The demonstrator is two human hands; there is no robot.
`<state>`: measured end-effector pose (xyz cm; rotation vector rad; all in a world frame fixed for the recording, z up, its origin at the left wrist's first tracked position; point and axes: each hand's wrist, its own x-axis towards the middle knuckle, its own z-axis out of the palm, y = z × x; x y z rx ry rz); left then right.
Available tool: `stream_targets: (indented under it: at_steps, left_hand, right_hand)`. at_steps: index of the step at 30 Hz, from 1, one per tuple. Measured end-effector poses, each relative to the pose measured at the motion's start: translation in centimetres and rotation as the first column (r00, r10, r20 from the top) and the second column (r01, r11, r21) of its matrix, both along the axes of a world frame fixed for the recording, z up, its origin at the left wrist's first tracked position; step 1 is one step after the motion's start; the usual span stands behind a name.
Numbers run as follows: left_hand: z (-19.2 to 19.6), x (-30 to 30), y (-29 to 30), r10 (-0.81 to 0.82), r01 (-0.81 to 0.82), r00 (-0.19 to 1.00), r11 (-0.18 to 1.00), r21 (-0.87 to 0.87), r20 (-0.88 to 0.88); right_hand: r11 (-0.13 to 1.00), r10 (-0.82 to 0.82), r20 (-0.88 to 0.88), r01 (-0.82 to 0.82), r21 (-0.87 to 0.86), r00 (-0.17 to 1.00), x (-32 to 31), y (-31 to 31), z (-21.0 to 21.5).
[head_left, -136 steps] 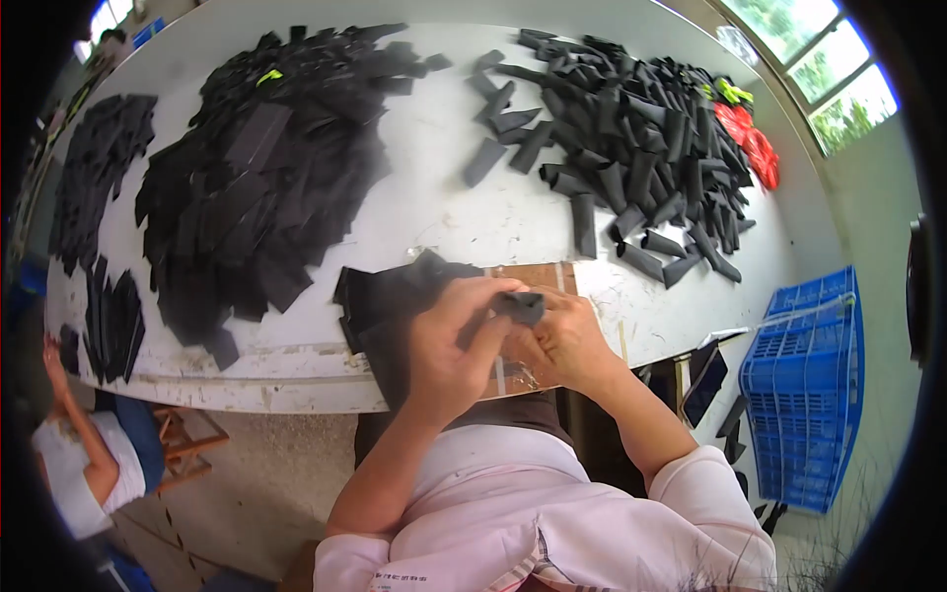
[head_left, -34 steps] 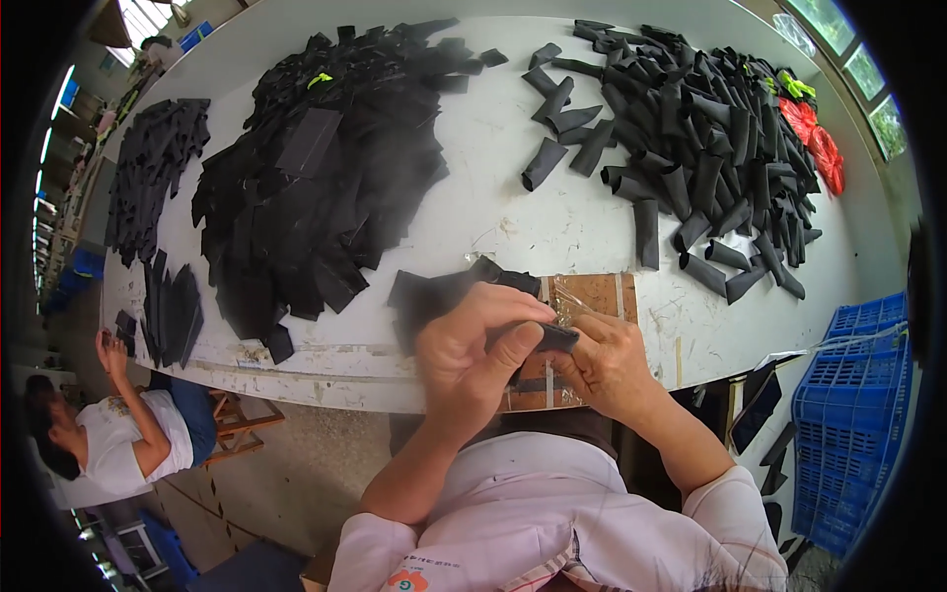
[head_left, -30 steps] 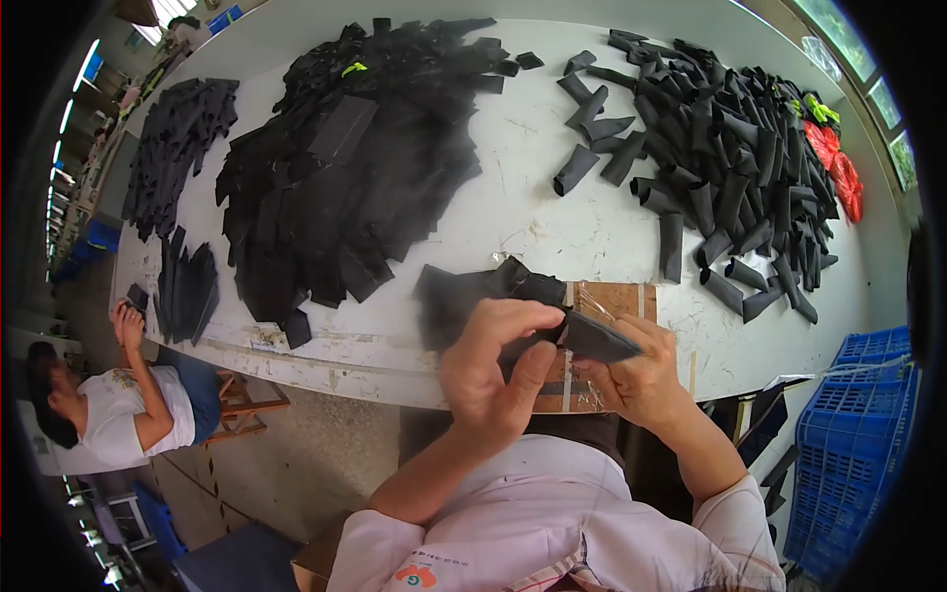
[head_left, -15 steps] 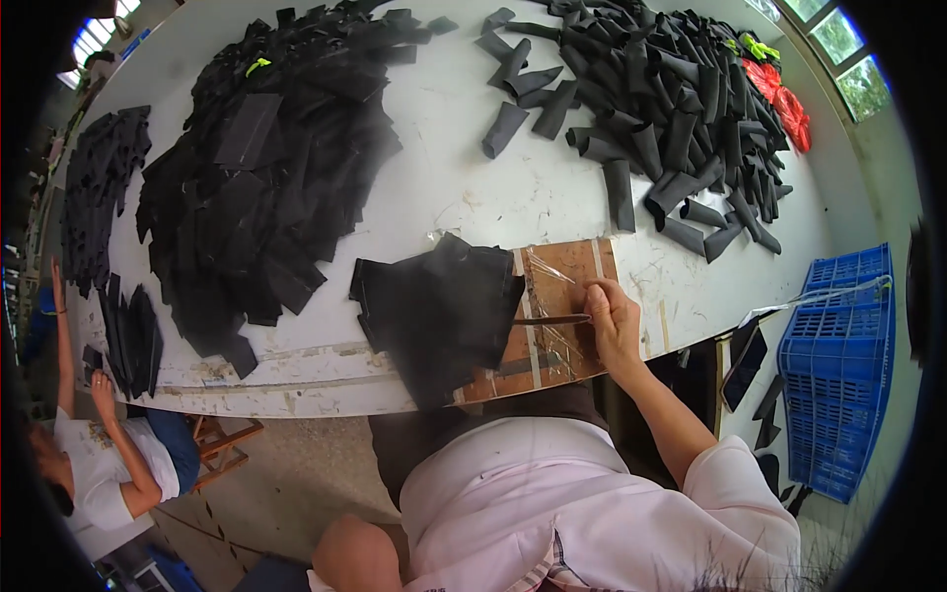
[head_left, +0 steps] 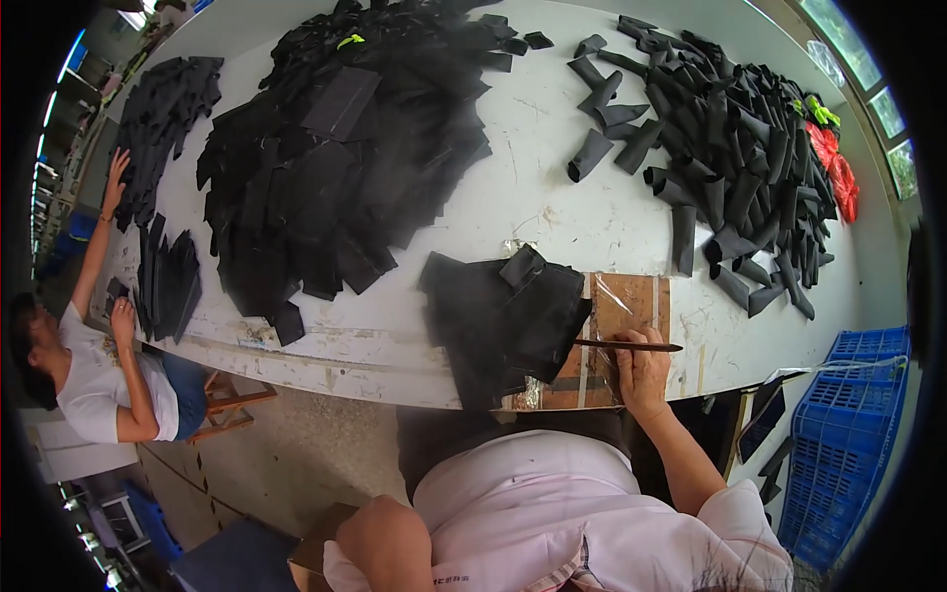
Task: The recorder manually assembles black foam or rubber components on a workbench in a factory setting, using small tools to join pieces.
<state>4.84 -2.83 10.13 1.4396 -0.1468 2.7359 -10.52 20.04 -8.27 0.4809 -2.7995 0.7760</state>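
Note:
My right hand (head_left: 645, 375) is closed round a thin dark stick (head_left: 663, 346) over a brown, tape-covered board (head_left: 631, 306) at the table's near edge. The stick's left end meets a spread of black fabric pieces (head_left: 473, 326) that overlaps the board and hangs slightly past the edge. A small folded black piece (head_left: 521, 266) lies on top of this spread. My left arm (head_left: 385, 538) is bent at the lower edge, and its hand does not show.
Big heaps of flat black pieces (head_left: 326, 187) and rolled black tubes (head_left: 760, 178) lie on the white table (head_left: 547, 148). Red plastic bags (head_left: 834, 168) sit far right. A blue crate (head_left: 848, 444) stands right. On the left, a co-worker (head_left: 118, 375) reaches to another black pile (head_left: 163, 118).
My view has shifted, so the table appears further right. The stick now pokes out to the right past my right hand. A small folded piece shows on the spread.

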Motion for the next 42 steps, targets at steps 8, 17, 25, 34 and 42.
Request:
stream_targets:
  at_steps: [8,17,25,34,42]
  left_hand:
    - [0.1,-3.0,1.2,0.697,-0.697,0.716,0.717,0.023,-0.038]
    - [-3.8,-4.2,0.9,0.566,-0.564,-0.823,-0.824,0.047,0.042]
    - [-15.4,-12.7,-4.4,0.537,-0.113,0.013,-0.837,-0.535,-0.843]
    - [-17.9,-16.3,-2.9,0.219,0.024,0.407,-0.973,-0.229,-0.887]
    - [-19.8,-17.3,-3.4,0.238,0.018,0.197,-0.971,-0.239,-0.951]
  right_hand:
    - [1.0,-0.029,0.005,0.029,0.012,1.0,-0.1,-0.2,0.1]
    - [0.999,-0.045,-0.006,0.045,0.014,0.999,0.2,-0.3,0.1]
    - [0.999,-0.018,-0.009,0.018,-0.041,1.0,-0.2,-0.6,-0.1]
    - [0.999,-0.02,-0.025,0.019,-0.037,0.999,0.1,-0.7,-0.4]
    - [0.999,-0.035,-0.005,0.034,-0.027,0.999,0.2,-0.6,-0.5]
